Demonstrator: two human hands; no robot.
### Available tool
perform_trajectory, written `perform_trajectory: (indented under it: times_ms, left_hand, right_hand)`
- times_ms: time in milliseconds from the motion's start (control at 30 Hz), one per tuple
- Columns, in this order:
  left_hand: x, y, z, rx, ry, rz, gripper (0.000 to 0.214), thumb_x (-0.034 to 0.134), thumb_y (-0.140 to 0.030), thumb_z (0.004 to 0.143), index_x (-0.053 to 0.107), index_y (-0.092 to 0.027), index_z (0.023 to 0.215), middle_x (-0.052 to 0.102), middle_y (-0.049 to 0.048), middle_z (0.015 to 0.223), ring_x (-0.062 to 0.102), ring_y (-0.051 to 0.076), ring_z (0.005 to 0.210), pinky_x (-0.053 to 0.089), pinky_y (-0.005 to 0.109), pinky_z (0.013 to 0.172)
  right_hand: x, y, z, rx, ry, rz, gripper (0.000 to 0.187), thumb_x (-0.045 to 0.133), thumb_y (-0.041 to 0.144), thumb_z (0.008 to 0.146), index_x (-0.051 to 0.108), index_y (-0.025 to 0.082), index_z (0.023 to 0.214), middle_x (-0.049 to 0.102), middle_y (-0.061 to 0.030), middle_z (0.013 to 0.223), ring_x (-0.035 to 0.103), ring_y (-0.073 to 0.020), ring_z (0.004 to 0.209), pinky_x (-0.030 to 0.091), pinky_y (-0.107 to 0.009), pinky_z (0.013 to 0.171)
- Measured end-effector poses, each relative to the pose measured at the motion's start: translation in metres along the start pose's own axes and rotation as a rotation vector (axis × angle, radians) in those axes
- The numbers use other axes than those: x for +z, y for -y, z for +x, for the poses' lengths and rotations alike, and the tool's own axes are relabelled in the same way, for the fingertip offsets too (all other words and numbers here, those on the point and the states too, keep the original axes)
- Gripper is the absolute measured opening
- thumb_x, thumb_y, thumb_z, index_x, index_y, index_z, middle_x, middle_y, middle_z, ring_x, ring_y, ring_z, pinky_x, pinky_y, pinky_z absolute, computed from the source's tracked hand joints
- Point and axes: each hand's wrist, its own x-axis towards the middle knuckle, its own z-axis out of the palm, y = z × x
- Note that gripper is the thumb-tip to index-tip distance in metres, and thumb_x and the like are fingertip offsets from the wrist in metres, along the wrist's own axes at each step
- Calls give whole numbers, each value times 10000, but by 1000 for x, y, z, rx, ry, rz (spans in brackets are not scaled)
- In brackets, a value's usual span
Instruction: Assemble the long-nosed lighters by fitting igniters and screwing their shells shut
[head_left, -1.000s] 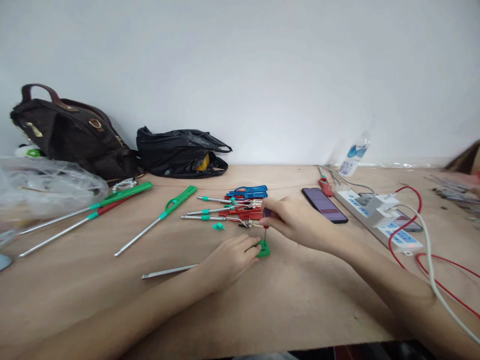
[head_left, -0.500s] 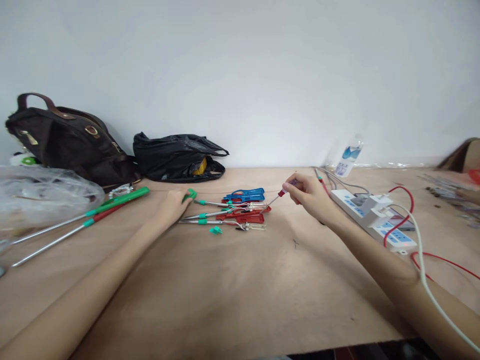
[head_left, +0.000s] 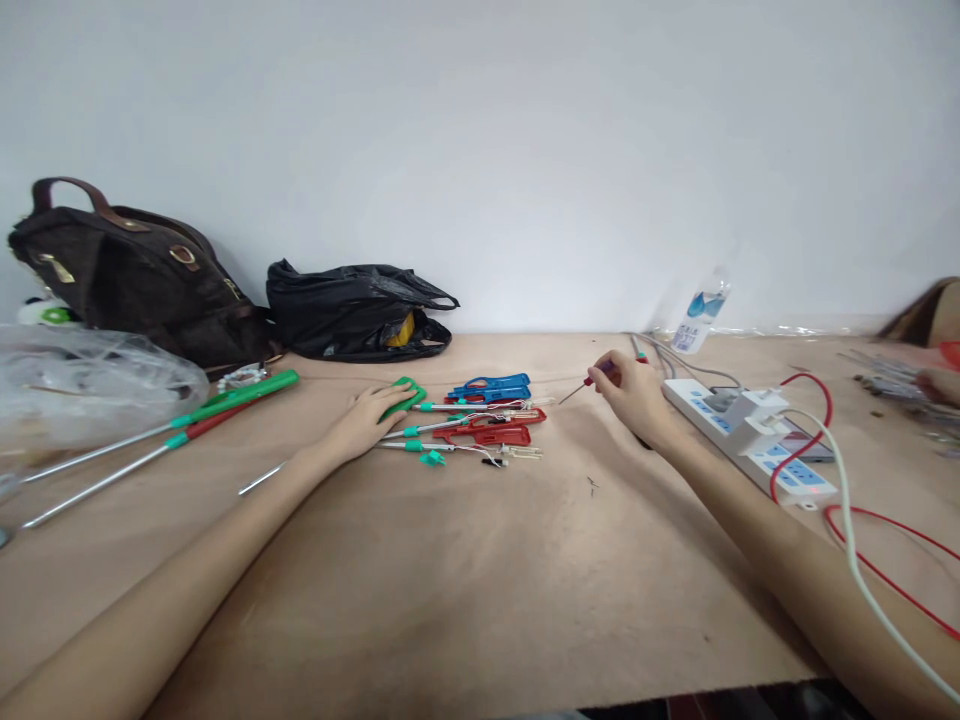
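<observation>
My left hand (head_left: 371, 415) lies closed over a green plastic handle shell (head_left: 409, 398), its fingers partly covering it. Right of it are several metal rods with green collars (head_left: 411, 432), running into opened red handle shells (head_left: 495, 433) with thin wires and small pale parts showing. Blue handle shells (head_left: 491, 387) sit just behind. A small green plastic piece (head_left: 433, 458) rests in front of the rods. My right hand (head_left: 630, 395) pinches a red-handled screwdriver (head_left: 577, 390) in the air, its tip pointing left, a little apart from the red shells.
A white power strip (head_left: 750, 445) with plugs and cables stands at the right, a water bottle (head_left: 701, 315) behind it. A black plastic bag (head_left: 352, 310), a dark handbag (head_left: 142, 280) and green-handled rods (head_left: 240, 400) are at the left. Another person's hand (head_left: 939, 385) shows at the right edge.
My left hand has moved right, over the green shell, and the rods have shifted slightly right. The screwdriver in my right hand has drawn back right, away from the red shells.
</observation>
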Motion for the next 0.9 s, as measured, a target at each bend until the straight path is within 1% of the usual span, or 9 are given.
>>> perform_trajectory:
  times_ms: [133, 233, 300, 400, 500, 633, 733, 833, 900]
  left_hand:
    - [-1, 1, -2, 2, -6, -25, 483, 402, -412, 935, 541, -217, 1354, 500, 78, 1445, 409, 275, 1346, 299, 481, 1120]
    - [0, 3, -3, -11, -10, -15, 477, 399, -410, 930, 541, -236, 1351, 495, 66, 1448, 398, 273, 1350, 305, 477, 1119]
    - [-2, 5, -3, -41, -2, 4, 482, 414, -398, 913, 535, -250, 1356, 447, 61, 1483, 402, 285, 1344, 330, 468, 1104]
    - [-9, 10, -5, -164, 33, 92, 530, 447, -362, 861, 503, -269, 1380, 425, 85, 1478, 452, 319, 1295, 388, 454, 1052]
    - [-19, 21, -8, -268, 58, 171, 616, 495, -351, 787, 471, -236, 1392, 552, 136, 1307, 527, 366, 1189, 443, 456, 968]
    - [-28, 41, -14, -317, 48, 233, 728, 486, -273, 733, 367, -165, 1442, 618, 160, 1107, 635, 340, 929, 500, 389, 794]
    - [-31, 48, -16, -280, 59, 273, 704, 454, -235, 738, 372, -173, 1434, 617, 156, 1096, 638, 330, 918, 492, 373, 788]
    - [-41, 33, -13, -202, 53, 204, 715, 443, -213, 725, 373, -171, 1436, 565, 161, 1252, 631, 326, 973, 490, 379, 828]
    - [-51, 6, -12, -82, 12, 103, 714, 430, -200, 723, 371, -177, 1433, 486, 138, 1384, 596, 315, 1087, 475, 380, 905]
  right_hand:
    - [-1, -2, -1, -2, 48, -276, 123, 506, 242, 865, 596, 174, 914, 712, -103, 872, 641, -245, 828, 410, -311, 680]
    - [3, -4, -2, 26, 238, -531, 151, 513, 233, 864, 607, 162, 960, 705, -114, 919, 640, -246, 858, 382, -290, 648]
    - [6, -5, -5, 33, 362, -650, 141, 524, 218, 856, 621, 156, 938, 698, -124, 917, 640, -245, 848, 356, -284, 625]
    - [10, -7, -8, 19, 431, -703, 125, 530, 192, 848, 636, 148, 898, 692, -133, 884, 639, -245, 817, 325, -287, 606]
    - [12, -6, -10, 12, 456, -730, 157, 506, 195, 866, 634, 141, 941, 689, -138, 895, 637, -245, 806, 305, -290, 586]
    - [13, -5, -10, 5, 474, -746, 190, 476, 188, 873, 623, 143, 986, 690, -133, 913, 639, -241, 805, 293, -294, 571]
    - [13, -5, -10, 2, 477, -756, 200, 465, 174, 868, 616, 143, 995, 692, -131, 931, 647, -243, 818, 281, -297, 560]
    - [14, -6, -9, 3, 477, -766, 203, 454, 181, 876, 611, 142, 999, 692, -133, 932, 652, -251, 833, 276, -301, 556]
    - [15, -6, -9, 8, 476, -774, 207, 443, 195, 888, 606, 143, 1004, 691, -136, 937, 654, -260, 844, 278, -302, 558]
